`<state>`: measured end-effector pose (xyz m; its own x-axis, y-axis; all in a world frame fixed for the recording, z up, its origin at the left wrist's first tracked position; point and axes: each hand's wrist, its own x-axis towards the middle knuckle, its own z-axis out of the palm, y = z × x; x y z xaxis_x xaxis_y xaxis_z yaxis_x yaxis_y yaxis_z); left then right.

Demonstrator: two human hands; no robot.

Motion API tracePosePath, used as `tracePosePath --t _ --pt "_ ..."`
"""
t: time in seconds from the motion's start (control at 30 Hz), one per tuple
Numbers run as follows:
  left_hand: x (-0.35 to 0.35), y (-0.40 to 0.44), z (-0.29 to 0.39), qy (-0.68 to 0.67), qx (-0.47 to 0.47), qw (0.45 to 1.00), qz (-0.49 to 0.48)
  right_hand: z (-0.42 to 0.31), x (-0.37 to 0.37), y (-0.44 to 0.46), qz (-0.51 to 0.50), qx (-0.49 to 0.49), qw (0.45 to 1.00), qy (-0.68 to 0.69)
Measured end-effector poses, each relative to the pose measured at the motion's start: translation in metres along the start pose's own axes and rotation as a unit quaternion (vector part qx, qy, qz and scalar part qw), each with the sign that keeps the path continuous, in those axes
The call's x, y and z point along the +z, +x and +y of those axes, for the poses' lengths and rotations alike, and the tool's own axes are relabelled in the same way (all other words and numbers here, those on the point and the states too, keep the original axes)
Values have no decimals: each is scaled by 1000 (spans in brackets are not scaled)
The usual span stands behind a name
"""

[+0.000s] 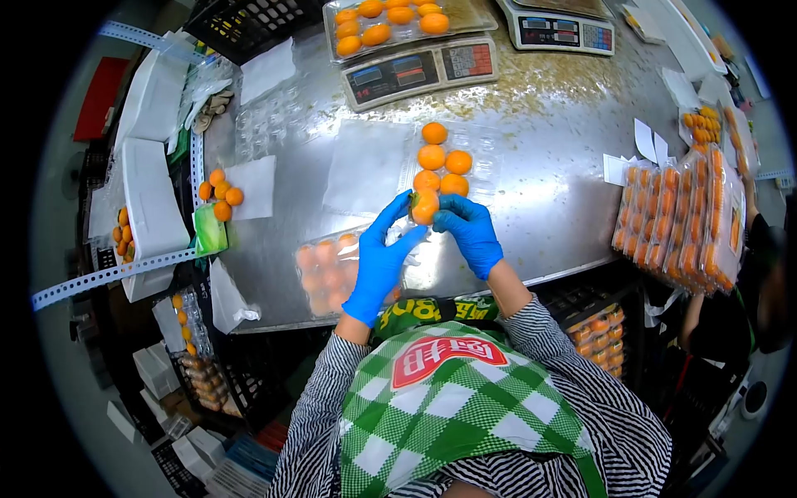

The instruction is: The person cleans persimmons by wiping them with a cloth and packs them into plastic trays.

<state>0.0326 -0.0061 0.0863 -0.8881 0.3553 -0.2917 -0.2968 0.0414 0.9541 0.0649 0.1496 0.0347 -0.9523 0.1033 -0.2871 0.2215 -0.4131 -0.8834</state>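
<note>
Both of my hands wear blue gloves and meet at one orange persimmon (pixel 426 207), which has a green calyx on its left side. The fingers of my left hand (pixel 378 261) hold it from the left. From the right, my right hand (pixel 471 235) grips it with bent fingertips. Just beyond lies an open clear plastic tray (pixel 484 148) with several persimmons (pixel 432 156) in its left part. A filled tray of persimmons (pixel 325 270) under clear plastic lies by my left wrist, partly hidden by it.
Two scales (pixel 419 73) (pixel 560 35) stand at the back, the left one bearing a tray of persimmons (pixel 375 35). Packed trays (pixel 681 220) are stacked at the table's right edge. Loose persimmons (pixel 222 189) sit at the left near white foam boxes (pixel 152 199).
</note>
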Motion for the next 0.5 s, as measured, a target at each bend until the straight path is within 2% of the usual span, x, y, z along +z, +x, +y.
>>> tracePosePath --t 0.07,0.17,0.27,0.37,0.47,0.5 --pt "-6 -1 -4 10 12 1000 -1 2 -2 -1 -11 12 1000 -3" --pt "-8 -4 3 -9 -20 1000 12 1 2 -3 -24 14 1000 4" --pt "-7 -6 0 -9 16 999 30 -1 7 -6 -36 16 999 18" --pt "-9 -7 -5 -50 5 998 48 1 13 -8 -54 19 998 23" --pt "-21 -5 -20 -196 -43 978 59 -5 20 -13 -42 7 999 -23" --pt "-30 -4 -30 -282 -73 956 18 -7 22 -14 -33 0 998 -46"
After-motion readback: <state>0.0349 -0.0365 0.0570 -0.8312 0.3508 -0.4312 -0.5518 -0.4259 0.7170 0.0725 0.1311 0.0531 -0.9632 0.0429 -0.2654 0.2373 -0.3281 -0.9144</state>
